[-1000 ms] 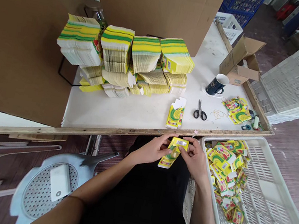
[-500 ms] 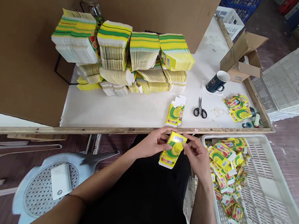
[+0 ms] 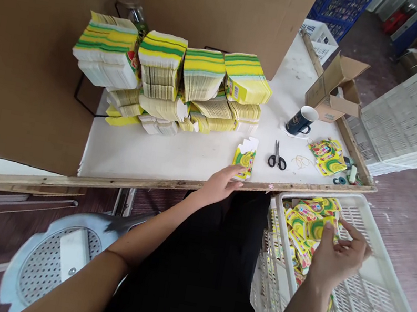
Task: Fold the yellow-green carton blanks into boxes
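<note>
My left hand [image 3: 223, 184] reaches over the table's front edge, fingers stretched and thumb apart, its fingertips on a small pile of flat yellow-green cartons [image 3: 245, 154]. Above the white plastic crate [image 3: 392, 277] on the right is my right hand [image 3: 339, 255]. Its thumb lies on the face of a small yellow carton [image 3: 318, 227], with the fingertips at the carton's right edge. Beneath it, many similar printed cartons [image 3: 299, 246] lie jumbled in the crate. The right hand partly hides them.
Tall stacks of flat cartons [image 3: 201, 77] stand at the table's back against cardboard [image 3: 217, 8]. Black-handled scissors [image 3: 276, 159], a dark mug [image 3: 301, 121], loose yellow packs [image 3: 327, 157] and an open cardboard box [image 3: 336, 95] are on the right. A stool [image 3: 43, 256] stands lower left.
My right hand has carried the yellow carton from in front of my lap to over the crate. My left hand has let go of it and moved up to the small carton pile.
</note>
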Available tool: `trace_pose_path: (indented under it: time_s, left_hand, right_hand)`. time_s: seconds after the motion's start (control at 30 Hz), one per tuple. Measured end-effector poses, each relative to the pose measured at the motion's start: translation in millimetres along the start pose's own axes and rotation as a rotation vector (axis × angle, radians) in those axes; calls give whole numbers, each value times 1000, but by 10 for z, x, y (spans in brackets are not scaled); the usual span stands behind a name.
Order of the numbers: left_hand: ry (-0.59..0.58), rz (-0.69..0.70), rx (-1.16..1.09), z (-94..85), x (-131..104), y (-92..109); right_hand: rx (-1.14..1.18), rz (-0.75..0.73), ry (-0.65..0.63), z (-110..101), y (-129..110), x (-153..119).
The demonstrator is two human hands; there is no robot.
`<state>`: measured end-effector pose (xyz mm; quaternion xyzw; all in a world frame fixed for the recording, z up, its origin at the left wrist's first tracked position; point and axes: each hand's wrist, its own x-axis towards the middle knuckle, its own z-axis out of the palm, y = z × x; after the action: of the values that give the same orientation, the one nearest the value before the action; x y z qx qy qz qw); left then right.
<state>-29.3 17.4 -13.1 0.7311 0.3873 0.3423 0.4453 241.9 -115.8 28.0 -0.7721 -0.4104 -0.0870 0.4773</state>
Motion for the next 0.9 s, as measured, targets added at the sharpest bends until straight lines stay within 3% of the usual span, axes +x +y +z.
trace_pose_path:
  time_s: [0.1, 0.2, 0.3, 0.4, 0.5, 0.6, 0.67, 0.8, 0.83, 0.9]
  left_hand:
    - [-57, -32, 195, -3, 99, -211]
    - [-104, -81, 281, 72, 123, -288]
    - [-111, -87, 315, 107, 119, -276]
    - [-120, -69, 306, 90, 124, -253]
    - [-104, -58, 273, 79, 136, -249]
    - [-59, -53, 206, 91, 130, -263]
    - [31, -27, 109, 90, 102, -276]
    - [355, -15, -292, 22, 7, -286]
    - [377, -39, -420, 2, -19, -275]
    - [306, -99, -664, -18, -67, -226]
  right_hand:
    - [45, -40, -93, 299, -51, -2]
    - [72, -148, -329, 924, -299, -89]
    - [-85, -83, -533, 1506, -568, -162]
    - [-148, -27, -672, 1809, -711, -217]
    - [-105, 17, -659, 1882, -715, -251]
    - [140, 137, -572, 1870, -672, -248]
    - [303, 206, -524, 1837, -652, -237]
    - [524, 302, -455, 1659, -632, -297]
    - [637, 361, -442, 1591, -629, -341]
    - [865, 499, -454, 1444, -629, -459]
